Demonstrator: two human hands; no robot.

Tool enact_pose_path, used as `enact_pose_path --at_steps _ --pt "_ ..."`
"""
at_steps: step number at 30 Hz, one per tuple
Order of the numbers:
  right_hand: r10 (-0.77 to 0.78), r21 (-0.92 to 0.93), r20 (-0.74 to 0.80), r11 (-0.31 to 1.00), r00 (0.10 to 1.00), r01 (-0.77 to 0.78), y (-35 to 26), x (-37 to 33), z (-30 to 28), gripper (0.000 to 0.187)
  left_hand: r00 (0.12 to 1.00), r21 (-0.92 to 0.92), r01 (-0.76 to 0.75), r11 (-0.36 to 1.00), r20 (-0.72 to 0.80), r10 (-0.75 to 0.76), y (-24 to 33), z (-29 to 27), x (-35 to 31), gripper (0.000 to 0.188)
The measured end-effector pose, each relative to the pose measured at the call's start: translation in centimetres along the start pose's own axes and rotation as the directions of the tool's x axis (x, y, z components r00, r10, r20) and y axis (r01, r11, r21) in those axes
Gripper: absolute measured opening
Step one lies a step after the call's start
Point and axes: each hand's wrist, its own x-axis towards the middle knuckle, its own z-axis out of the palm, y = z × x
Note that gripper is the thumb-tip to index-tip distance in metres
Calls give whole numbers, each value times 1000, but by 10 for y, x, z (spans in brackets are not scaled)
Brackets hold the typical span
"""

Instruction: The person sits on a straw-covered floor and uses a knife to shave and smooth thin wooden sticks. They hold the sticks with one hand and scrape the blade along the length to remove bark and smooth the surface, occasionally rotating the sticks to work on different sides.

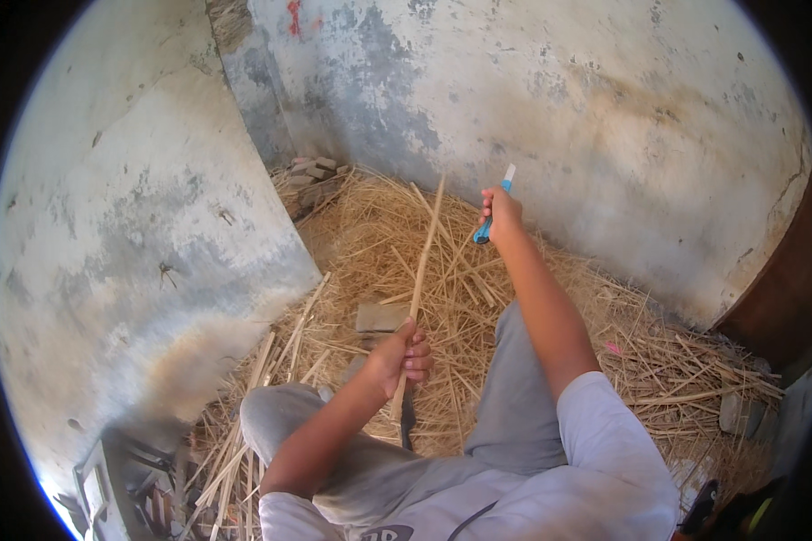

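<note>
My left hand [402, 359] is closed round the lower part of a long, thin wooden stick [427, 248]. The stick slants up and slightly right, its tip pointing away from me toward the wall. Further out and to the right, my right hand [503, 213] grips a blue utility knife [483, 234]. Its pale blade points up and away from me, apart from the stick. Between my knees a dark, narrow object [408, 420] shows below my left hand; I cannot make out what it is.
Straw-like shavings and split sticks [379, 230] cover the ground around me. A brick-like block [383, 316] lies beyond my left hand. Worn plaster walls [550, 99] stand ahead and left, with rubble [314, 169] in the corner. A grey plastic crate [108, 487] sits at lower left.
</note>
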Motion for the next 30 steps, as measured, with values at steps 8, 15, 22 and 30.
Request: enact_pose_path --at_steps 8,15,22,30 --pt "-586 -639 596 67 548 766 43 -32 15 49 987 4 -130 992 -91 130 15 3 -20 38" --pt "-88 -427 897 75 432 901 58 -104 14 40 939 250 -260 933 -159 304 22 10 -44 38" --pt "-142 -363 922 4 360 932 55 -108 6 45 929 383 -206 900 -212 303 24 11 -56 39" --pt "-166 -276 955 -191 246 942 61 -75 -4 43 873 557 -177 811 -292 391 6 15 -49 40"
